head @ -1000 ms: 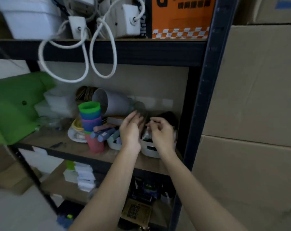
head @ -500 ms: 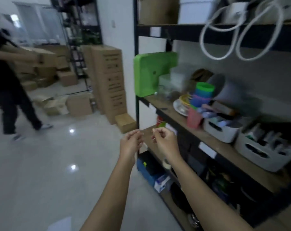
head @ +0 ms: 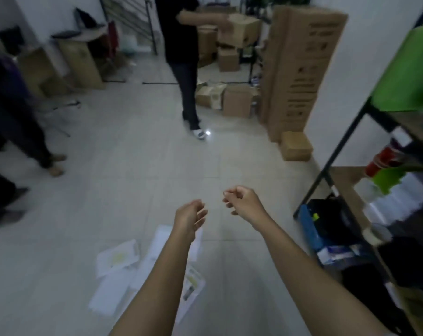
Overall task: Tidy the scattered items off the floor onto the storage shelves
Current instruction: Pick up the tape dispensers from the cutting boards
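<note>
Head view: blurred papers partly behind left forearm, shelves cropped.

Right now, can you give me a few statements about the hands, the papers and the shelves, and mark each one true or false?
1. Both hands hold nothing. True: the left hand and right hand are bare, with loosely curled fingers.
2. The papers are stacked on a shelf. False: they lie scattered on the floor, under the left forearm.
3. The shelves stand to the right. True.
4. The right hand touches the shelves. False: it hangs over the floor, apart from them.
5. A person in dark clothes is handling a box. True.
</note>
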{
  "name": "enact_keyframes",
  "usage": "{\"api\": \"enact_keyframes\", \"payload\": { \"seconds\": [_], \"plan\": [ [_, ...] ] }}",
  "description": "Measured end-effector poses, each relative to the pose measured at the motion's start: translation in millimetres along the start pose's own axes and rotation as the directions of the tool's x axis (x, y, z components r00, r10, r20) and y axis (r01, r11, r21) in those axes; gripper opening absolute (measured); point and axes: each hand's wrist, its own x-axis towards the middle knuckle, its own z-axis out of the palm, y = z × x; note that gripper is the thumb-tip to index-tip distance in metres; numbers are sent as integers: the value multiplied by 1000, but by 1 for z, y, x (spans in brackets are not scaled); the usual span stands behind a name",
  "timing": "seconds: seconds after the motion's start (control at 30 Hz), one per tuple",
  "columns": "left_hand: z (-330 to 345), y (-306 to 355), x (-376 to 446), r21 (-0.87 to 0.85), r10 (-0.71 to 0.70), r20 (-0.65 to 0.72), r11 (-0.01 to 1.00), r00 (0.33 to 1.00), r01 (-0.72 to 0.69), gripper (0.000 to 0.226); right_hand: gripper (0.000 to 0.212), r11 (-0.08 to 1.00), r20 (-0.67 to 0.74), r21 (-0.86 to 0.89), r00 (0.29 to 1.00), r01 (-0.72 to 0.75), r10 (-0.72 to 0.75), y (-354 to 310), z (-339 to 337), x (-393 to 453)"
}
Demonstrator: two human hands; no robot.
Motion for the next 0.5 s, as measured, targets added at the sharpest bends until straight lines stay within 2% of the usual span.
{"api": "enact_keyframes", "payload": {
  "seconds": [0.23, 0.4, 0.5],
  "plan": [
    [-143, 3, 34, -70, -62, -234, 996, 970, 46, 9, 15, 991, 168, -81, 978, -108, 121, 32, 154, 22],
    [-196, -24, 57, -179, -147, -365, 980, 919, 86, 11, 18, 967, 190, -137, 953, -214, 238, 64, 222, 36],
    [-212, -50, 77, -251, -197, -436, 964, 878, 92, 8, 19, 954, 235, -196, 934, -227, 271, 91, 256, 52]
  ]
}}
